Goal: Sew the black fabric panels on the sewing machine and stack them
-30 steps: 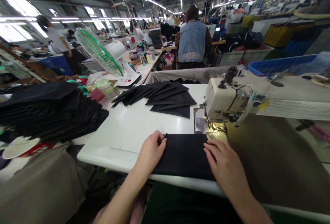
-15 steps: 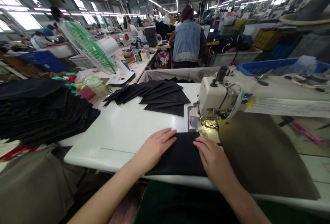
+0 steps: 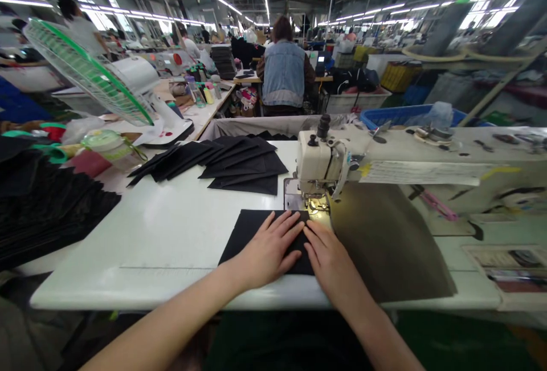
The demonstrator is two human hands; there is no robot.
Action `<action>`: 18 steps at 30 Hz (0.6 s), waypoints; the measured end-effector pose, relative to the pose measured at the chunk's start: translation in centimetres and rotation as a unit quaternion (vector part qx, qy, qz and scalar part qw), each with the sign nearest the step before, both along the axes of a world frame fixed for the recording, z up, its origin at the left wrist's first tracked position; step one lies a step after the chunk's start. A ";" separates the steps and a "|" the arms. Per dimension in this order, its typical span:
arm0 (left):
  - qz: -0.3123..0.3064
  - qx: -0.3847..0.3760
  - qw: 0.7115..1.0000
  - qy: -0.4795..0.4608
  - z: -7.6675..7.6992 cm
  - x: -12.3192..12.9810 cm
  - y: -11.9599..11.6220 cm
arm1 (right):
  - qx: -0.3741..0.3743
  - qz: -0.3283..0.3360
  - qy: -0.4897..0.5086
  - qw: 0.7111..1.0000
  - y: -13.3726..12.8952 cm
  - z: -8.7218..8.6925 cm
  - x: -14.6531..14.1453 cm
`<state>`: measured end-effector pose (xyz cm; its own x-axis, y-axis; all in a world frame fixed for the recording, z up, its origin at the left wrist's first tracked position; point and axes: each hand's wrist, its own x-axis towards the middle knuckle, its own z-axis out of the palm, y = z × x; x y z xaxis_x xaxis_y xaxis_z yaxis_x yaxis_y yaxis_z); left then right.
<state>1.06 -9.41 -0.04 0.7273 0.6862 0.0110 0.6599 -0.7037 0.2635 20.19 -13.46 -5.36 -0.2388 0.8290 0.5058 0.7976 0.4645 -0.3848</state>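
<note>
A black fabric piece (image 3: pixel 248 230) lies flat on the pale sewing table, its far right corner close to the metal needle plate. My left hand (image 3: pixel 271 248) rests on top of it, palm down with fingers apart. At the cloth's right edge is my right hand (image 3: pixel 331 254), its fingers stretched forward and touching the edge; its fingertips nearly meet those of the left. Just beyond them stands the sewing machine head (image 3: pixel 318 160), its lamp lighting the needle area (image 3: pixel 318 206). Several similar black pieces (image 3: pixel 245 160) lie fanned out behind, left of the machine.
A tall stack of black fabric (image 3: pixel 51 211) stands at the left. Behind it are a lidded container (image 3: pixel 105 143) and a white-green fan (image 3: pixel 98 74). A brown sheet (image 3: pixel 384 240) lies under the machine arm. A person in a denim vest (image 3: pixel 282 72) sits ahead, facing away.
The view has swung right. My left hand has slid from the cloth's left part onto its middle, closer to my right hand. The cloth sits slightly nearer the needle.
</note>
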 end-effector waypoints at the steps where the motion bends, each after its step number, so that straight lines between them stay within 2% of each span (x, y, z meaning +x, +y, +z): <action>1: -0.005 0.000 1.000 0.000 0.2 -0.1 0.7 | 0.001 -0.008 0.002 1.000 0.5 0.0 -0.2; 6: -0.036 0.001 0.999 -0.016 0.6 -0.1 2.8 | 0.006 -0.043 0.013 0.999 1.8 0.2 -0.8; 18: -0.035 0.007 0.999 -0.041 0.2 -0.2 3.1 | 0.004 -0.051 0.013 0.999 2.0 -0.1 -0.9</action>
